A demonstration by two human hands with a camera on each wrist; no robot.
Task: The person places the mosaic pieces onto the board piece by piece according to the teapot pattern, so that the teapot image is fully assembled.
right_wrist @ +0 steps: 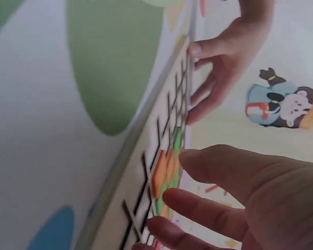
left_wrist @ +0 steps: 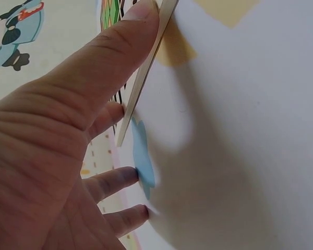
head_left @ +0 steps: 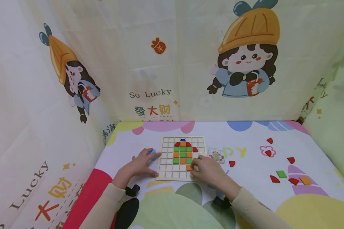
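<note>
A wooden grid board [head_left: 172, 174] lies on the table, its squares partly filled with green, orange, red and blue tiles. My left hand [head_left: 141, 163] is spread at the board's left side, with thumb and index finger touching the edge; in the left wrist view the thumb [left_wrist: 109, 57] rests on the rim. Over the lower right of the pattern is my right hand [head_left: 207, 170], fingertips right at an orange tile [head_left: 189, 167] seated in the grid. The right wrist view shows its thumb [right_wrist: 219, 164] and fingers apart, with nothing between them.
A small printed pattern card [head_left: 216, 156] lies right of the board. Farther right are several loose red quarter-round tiles [head_left: 274, 179], a green square tile [head_left: 281, 174] and an orange square tile [head_left: 305, 180]. Printed cloth walls [head_left: 189, 108] stand behind and at both sides.
</note>
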